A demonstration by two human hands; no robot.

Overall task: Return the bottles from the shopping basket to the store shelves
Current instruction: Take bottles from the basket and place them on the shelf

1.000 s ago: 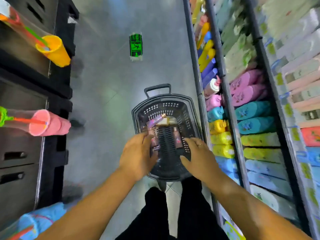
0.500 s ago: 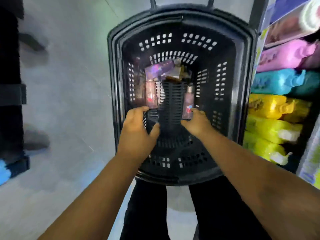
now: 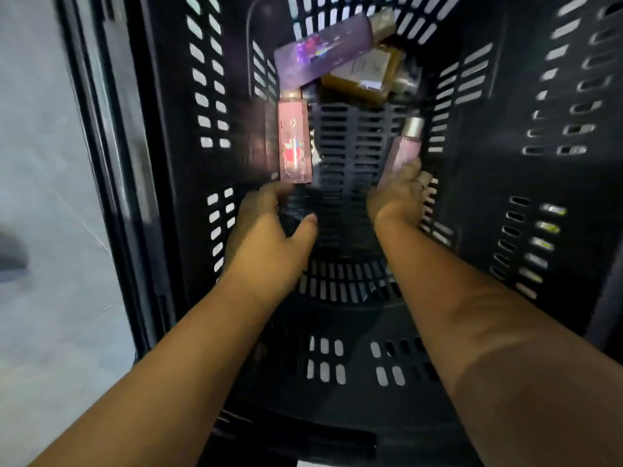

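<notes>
1. Both arms reach down into the black basket.
2. The left hand is open, its fingers just below the pink bottle.
3. The right hand is wrapped around the pale pink bottle.
4. A purple bottle and a yellow bottle lie at the far end.

both hands extended forward: left open, right curled.
</notes>
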